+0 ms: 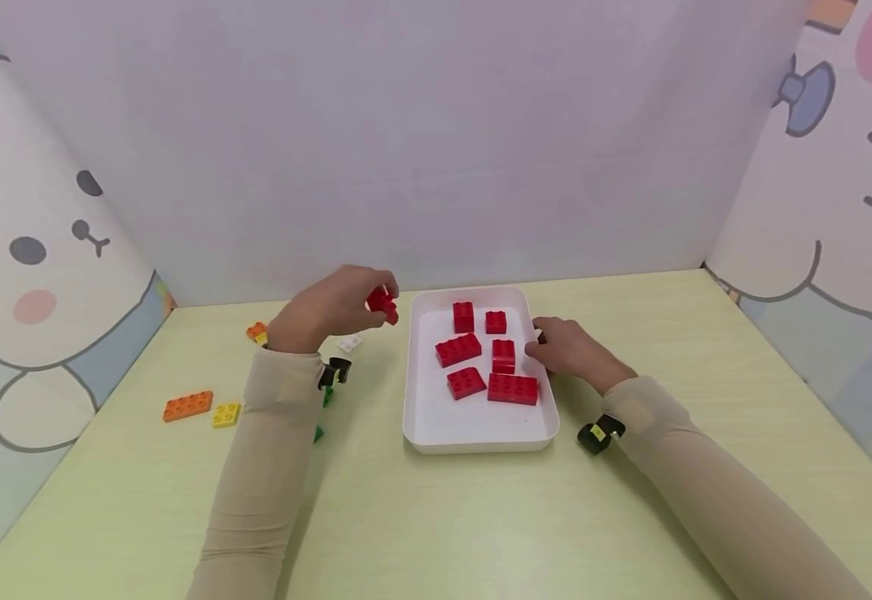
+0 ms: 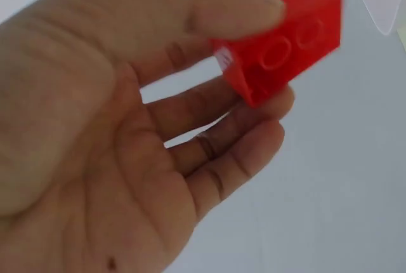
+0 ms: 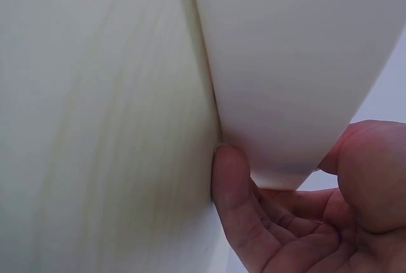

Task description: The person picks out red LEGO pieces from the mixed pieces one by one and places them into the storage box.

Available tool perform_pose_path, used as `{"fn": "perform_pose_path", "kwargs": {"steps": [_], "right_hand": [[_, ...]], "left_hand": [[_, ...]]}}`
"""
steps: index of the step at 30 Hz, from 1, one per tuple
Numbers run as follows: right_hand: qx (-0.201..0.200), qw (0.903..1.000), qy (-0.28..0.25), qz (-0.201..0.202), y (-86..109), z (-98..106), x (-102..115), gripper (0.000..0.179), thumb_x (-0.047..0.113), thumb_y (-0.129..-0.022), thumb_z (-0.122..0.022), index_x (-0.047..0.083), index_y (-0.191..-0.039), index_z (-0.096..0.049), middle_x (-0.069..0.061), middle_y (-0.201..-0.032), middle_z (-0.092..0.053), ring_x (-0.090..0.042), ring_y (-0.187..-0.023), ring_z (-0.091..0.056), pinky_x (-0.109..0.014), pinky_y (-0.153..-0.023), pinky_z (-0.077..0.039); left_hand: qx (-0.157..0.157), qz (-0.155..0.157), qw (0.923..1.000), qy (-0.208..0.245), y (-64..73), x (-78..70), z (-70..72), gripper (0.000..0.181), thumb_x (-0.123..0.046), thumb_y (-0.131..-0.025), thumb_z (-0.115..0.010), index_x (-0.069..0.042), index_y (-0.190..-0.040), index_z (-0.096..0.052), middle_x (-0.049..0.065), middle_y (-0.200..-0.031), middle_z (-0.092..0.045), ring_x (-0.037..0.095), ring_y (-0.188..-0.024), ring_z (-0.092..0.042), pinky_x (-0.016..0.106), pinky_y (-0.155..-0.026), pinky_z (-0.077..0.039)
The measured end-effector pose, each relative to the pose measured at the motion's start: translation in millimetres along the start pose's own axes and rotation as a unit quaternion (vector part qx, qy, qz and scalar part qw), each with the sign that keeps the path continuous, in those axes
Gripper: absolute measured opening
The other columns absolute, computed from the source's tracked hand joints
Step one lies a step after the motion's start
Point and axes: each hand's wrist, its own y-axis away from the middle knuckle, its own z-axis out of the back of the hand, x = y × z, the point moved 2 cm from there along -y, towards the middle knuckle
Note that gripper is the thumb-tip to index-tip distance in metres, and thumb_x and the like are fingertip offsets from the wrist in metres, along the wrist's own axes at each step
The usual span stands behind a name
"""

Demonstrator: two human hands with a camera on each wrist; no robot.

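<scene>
My left hand point(image 1: 338, 308) is raised to the left of a white tray point(image 1: 443, 429). Between thumb and fingers it pinches a red toy building brick point(image 2: 285, 44), whose hollow underside with round tubes shows in the left wrist view. On the tray's right side, my right hand point(image 1: 574, 350) holds the edge. The right wrist view has its thumb at the rim and its fingers point(image 3: 231, 178) against the outer wall, low by the table. Inside the tray lie several red bricks, among them a long one point(image 1: 513, 389) near the right wall.
Left of the tray lie an orange brick point(image 1: 187, 406), a yellow brick point(image 1: 226, 415) and a white piece point(image 1: 349, 342). Green pieces point(image 1: 318, 433) are partly hidden by the left forearm. Another orange piece point(image 1: 256, 330) lies behind it. A pale cloth wall point(image 1: 436, 167) borders the table's back.
</scene>
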Motion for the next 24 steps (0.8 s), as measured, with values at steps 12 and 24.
{"fn": "perform_pose_path", "kwargs": {"steps": [12,24], "right_hand": [[-0.001,1.0,-0.001,0.001,-0.4,-0.3,3.9,0.057,0.019,-0.101,-0.052,-0.008,-0.149,-0.036,-0.031,-0.132,-0.055,-0.037,-0.107,-0.059,-0.051,-0.096,-0.051],[0.001,1.0,-0.002,0.0,-2.7,-3.8,4.5,0.059,0.02,-0.101,-0.052,-0.008,-0.15,-0.036,-0.03,-0.133,-0.055,-0.037,-0.107,-0.059,-0.052,-0.096,-0.051]], "left_hand": [[-0.018,-0.081,0.9963,0.021,-4.7,-13.5,-8.1,0.018,-0.012,-0.091,-0.075,-0.012,-0.097,-0.058,-0.002,-0.094,-0.067,0.018,-0.084,-0.058,0.032,-0.071,-0.05],[-0.027,-0.085,0.9956,0.031,-10.4,-16.3,-14.4,0.025,-0.015,-0.09,-0.079,-0.011,-0.106,-0.06,0.002,-0.099,-0.066,0.019,-0.093,-0.059,0.03,-0.079,-0.054]]}}
